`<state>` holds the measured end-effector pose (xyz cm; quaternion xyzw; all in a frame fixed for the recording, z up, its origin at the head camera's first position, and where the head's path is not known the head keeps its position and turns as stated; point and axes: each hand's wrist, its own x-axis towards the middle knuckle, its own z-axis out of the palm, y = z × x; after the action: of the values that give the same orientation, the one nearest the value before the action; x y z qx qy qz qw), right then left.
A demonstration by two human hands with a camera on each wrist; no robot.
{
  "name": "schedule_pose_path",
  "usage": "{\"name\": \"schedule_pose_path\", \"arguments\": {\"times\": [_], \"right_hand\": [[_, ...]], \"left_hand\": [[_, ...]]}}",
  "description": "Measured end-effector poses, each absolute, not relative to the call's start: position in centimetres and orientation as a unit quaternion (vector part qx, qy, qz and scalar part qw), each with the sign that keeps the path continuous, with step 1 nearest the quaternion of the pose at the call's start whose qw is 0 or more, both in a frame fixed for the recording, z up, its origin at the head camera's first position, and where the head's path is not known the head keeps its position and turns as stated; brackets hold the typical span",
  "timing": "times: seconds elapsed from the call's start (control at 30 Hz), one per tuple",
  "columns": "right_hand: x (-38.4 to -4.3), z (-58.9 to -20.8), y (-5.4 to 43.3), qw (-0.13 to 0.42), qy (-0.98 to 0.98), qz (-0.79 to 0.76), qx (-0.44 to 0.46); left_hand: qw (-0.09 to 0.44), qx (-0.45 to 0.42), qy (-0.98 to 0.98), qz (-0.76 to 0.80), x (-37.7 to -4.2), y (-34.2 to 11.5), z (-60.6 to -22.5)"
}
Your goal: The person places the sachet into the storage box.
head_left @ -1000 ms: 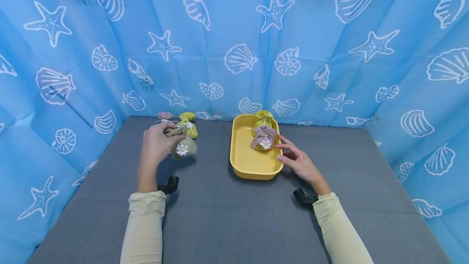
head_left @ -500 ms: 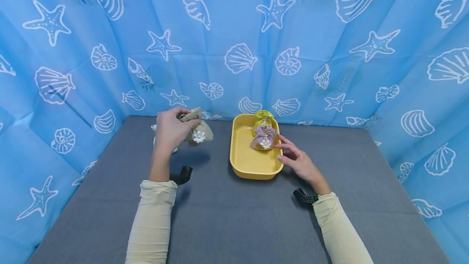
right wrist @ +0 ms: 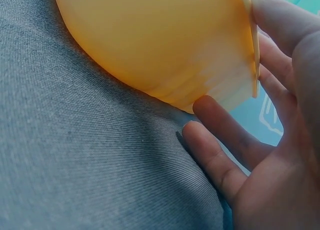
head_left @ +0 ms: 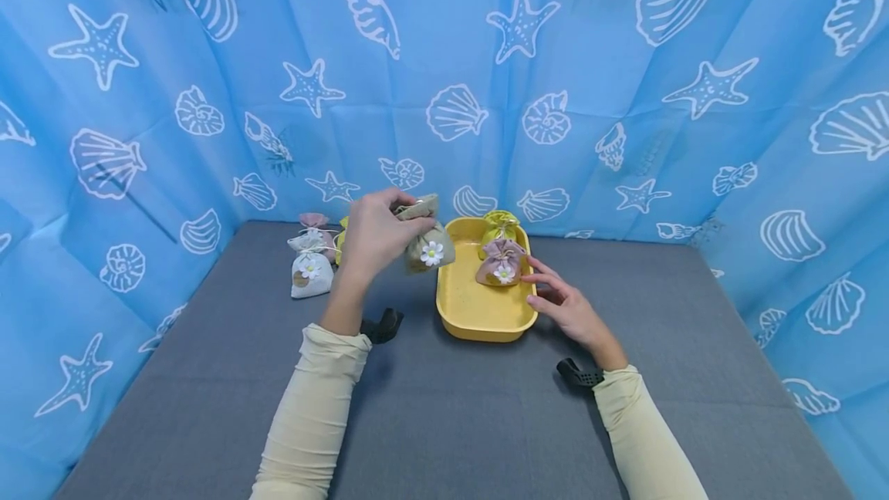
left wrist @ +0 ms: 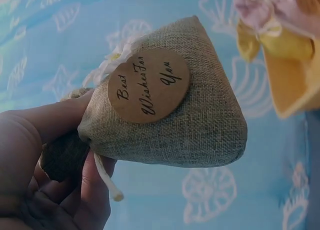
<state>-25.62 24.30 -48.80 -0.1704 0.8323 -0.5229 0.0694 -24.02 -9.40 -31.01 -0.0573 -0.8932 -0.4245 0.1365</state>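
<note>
My left hand (head_left: pixel 375 234) pinches a beige-green drawstring pouch (head_left: pixel 444 240) by its gathered neck, in the air at the left rim of the yellow tray (head_left: pixel 461 299). In the left wrist view the pouch lies sideways, its round "Best Wishes For You" tag (left wrist: pixel 150 85) beside a white flower (left wrist: pixel 111 61). Inside the tray, a mauve pouch (head_left: pixel 488 275) with a daisy sits before a yellow-green pouch (head_left: pixel 498 221). My right hand (head_left: pixel 569 311) rests at the tray's right side, fingers loosely spread, with thumb and fingertips along the rim and outer wall in the right wrist view.
Left of the tray, a white pouch (head_left: pixel 316 278) with a daisy stands in front of a pink pouch (head_left: pixel 314 220). A yellow-green pouch (head_left: pixel 339 244) there is mostly hidden behind my left hand. A blue seashell curtain (head_left: pixel 458 37) borders the grey tabletop (head_left: pixel 444 415).
My left hand has lifted the beige-green pouch from beside the others and carried it right to the tray's edge, uncovering the white pouch. The right hand and the tray have stayed put.
</note>
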Motion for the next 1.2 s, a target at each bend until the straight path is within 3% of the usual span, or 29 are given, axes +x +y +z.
{"name": "schedule_pose_path", "arguments": {"times": [0.47,1.2], "right_hand": [[-25.6,-48.7,24.3,0.065,0.83,-0.526,-0.174],[-25.6,-48.8,24.7,0.054,0.805,-0.558,-0.194]], "left_hand": [[0.038,-0.12,-0.936,-0.328,-25.0,-3.3,-31.1],[-0.124,-0.227,-0.931,-0.259,-29.1,0.8,-34.5]]}}
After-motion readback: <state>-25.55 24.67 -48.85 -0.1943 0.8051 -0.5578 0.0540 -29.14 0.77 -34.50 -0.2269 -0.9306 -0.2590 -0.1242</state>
